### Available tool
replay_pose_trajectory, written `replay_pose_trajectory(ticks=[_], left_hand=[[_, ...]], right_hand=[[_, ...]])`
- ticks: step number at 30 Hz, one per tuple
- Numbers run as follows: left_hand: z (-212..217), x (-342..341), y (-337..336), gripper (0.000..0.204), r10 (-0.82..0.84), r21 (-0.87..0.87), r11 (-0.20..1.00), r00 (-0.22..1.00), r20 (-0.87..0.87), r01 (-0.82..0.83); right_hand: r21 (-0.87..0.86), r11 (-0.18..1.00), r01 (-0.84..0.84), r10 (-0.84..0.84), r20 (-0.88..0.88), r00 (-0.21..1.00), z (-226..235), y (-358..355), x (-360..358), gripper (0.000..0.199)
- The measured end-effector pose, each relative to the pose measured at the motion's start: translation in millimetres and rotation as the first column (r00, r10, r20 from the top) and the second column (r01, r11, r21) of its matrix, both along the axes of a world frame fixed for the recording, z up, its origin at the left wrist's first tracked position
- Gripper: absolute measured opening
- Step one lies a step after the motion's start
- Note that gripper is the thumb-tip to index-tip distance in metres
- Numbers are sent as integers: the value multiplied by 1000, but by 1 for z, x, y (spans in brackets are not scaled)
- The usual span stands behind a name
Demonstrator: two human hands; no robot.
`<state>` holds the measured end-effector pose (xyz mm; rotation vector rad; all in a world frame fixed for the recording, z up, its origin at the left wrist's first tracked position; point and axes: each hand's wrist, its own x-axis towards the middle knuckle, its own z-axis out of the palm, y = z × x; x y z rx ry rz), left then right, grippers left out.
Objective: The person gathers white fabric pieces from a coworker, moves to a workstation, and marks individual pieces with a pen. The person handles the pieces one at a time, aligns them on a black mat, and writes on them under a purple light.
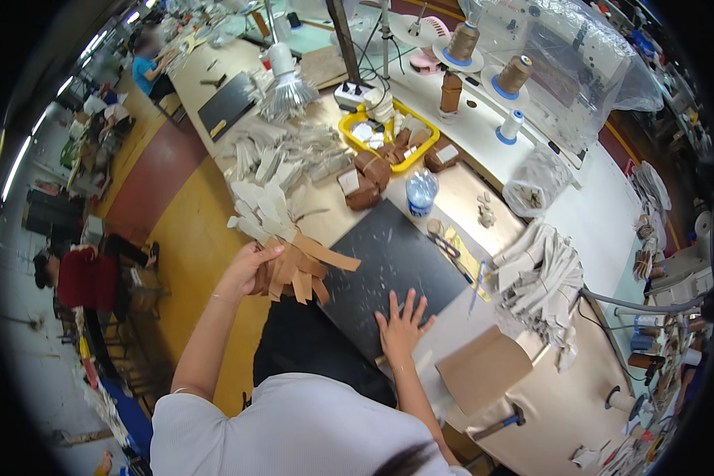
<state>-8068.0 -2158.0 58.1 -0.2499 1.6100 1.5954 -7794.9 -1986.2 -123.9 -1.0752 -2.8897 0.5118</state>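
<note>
My left hand [254,266] is closed around a fanned bunch of brown leather strips [300,270], held at the table's left edge. Pale strip ends [266,208] spread out just beyond it. Flat on a black board [377,246] lies my right hand [402,325], its fingers spread and nothing in it. Scissors [446,247], a pen [477,287] and a yellow paper [466,252] are to the right of the board. A brown sheet [484,369] rests nearer to my right forearm.
Behind the board stand a plastic bottle [421,194], brown wrapped bundles [361,186] and a yellow tray [408,165]. A lamp [285,83] hangs over heaped pale strips [274,151]. More pale strips [535,274] and a hammer [500,424] lie right. Other people sit at far left.
</note>
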Motion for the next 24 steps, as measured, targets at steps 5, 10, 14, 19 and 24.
replay_pose_trajectory(ticks=[5,10,14,19,24], left_hand=[[-95,-84,19,51,-116,68,991,993,4,115],[-136,-123,27,56,-247,52,968,969,-6,247],[-206,-135,17,63,-267,109,957,963,-31,269],[-208,-139,-5,53,-193,281,944,980,45,173],[-227,-136,-12,42,-200,420,894,978,58,158]], right_hand=[[109,993,38,-43,41,998,0,-3,0,56],[167,985,40,-54,77,996,-1,-3,3,55],[134,989,66,-81,109,991,9,-9,0,56],[141,986,90,-97,46,994,7,-13,-5,56],[186,977,103,-93,-62,994,3,-17,2,55]])
